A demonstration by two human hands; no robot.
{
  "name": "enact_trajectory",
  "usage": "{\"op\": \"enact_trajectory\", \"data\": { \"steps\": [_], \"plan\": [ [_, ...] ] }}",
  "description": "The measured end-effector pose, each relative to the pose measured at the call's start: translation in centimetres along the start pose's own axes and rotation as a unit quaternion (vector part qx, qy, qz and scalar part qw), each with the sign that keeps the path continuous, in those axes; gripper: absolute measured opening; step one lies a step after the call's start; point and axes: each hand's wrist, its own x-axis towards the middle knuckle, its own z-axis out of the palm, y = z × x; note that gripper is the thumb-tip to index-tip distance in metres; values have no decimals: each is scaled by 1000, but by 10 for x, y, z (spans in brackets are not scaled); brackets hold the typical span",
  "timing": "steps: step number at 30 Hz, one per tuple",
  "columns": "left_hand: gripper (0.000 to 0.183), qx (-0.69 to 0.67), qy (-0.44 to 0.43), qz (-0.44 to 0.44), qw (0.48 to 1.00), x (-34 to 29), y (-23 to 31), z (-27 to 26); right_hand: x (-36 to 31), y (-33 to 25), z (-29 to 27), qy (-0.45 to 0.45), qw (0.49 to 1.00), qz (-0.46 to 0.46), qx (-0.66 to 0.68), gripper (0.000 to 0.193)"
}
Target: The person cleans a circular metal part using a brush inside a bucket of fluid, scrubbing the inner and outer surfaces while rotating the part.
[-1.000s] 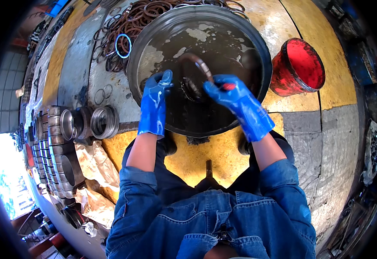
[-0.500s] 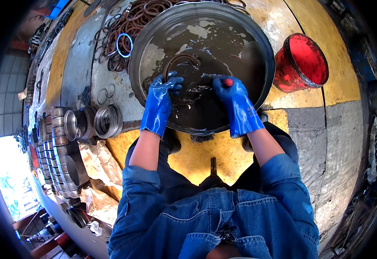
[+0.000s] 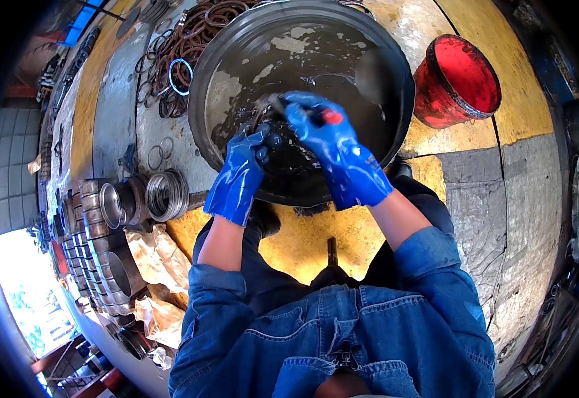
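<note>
Change: right hand in a glossy blue rubber glove [image 3: 328,136] has swung left and up across the basin since half a second ago; it was apart from the other hand, now beside it.
Meaning for the work: tool side and ring side now meet, so probably active work on the ring; exact contact blurred, can't confirm touching.
Right grip: fingers curled closed round a hand tool with a round red end [image 3: 332,117]; red end shows at the fist, grey far part smeared by motion, type can't tell.
Left hand: matching blue rubber glove [image 3: 243,156], low on the basin's left side, fingers bent inward, little gap; seems clamped on the ring's near edge.
Dark brown round ring: over the basin, at the left fingertips, mostly hidden by gloves and blur; its arc showed clearly half a second ago, now hardly.
Basin: wide round dark tub [image 3: 200,86], murky liquid inside with pale patches on the surface; both hands over its near half.
Left of basin: heap of rusty brown rings [image 3: 200,33], one bright blue ring [image 3: 170,78] on its near side.
Right of basin: red bucket with dark rim [image 3: 429,93], tilted in view, just beside the tub.
</note>
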Motion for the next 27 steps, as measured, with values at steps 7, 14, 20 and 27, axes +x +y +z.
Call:
{"op": "enact_trajectory", "data": {
  "steps": [7,14,20,27],
  "plan": [
    [33,-46,-45,24,998,-3,11,-11,3,35,-45,77,947,313,2,19],
    [31,-38,-10,26,999,-5,10,-8,-22,5,-9,-18,956,258,135,18],
    [36,6,-71,47,996,-15,12,7,-5,15,-38,61,961,268,41,20],
    [29,-10,-18,71,997,-8,23,-19,-16,-18,-29,-23,941,328,-75,23]
  ]
}}
